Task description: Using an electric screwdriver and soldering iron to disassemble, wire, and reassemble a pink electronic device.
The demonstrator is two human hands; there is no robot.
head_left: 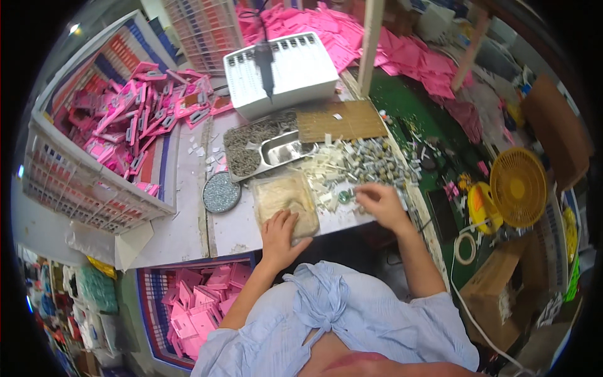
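My left hand (281, 242) lies with its fingers spread on a flat, yellowish-tan pad (279, 193) that looks wrapped in clear plastic, at the table's near edge. To its right, my right hand (382, 204) is raised a little over the white tabletop, thumb and fingertips drawn together. Whatever they pinch, if anything, is too small to make out. Just left of those fingertips lies a small round green part (345, 196). Beyond it spreads a pile of small grey cylindrical parts (370, 157), with pale, translucent plastic pieces (323, 166) beside it.
A metal tray (282, 151) of small screws and a round dish (222, 192) of metal bits stand left of the pile. A dark electric screwdriver (265, 69) hangs before a white box (295, 78). Pink plastic parts fill a crate (75, 182) at left and another crate (151, 314) below.
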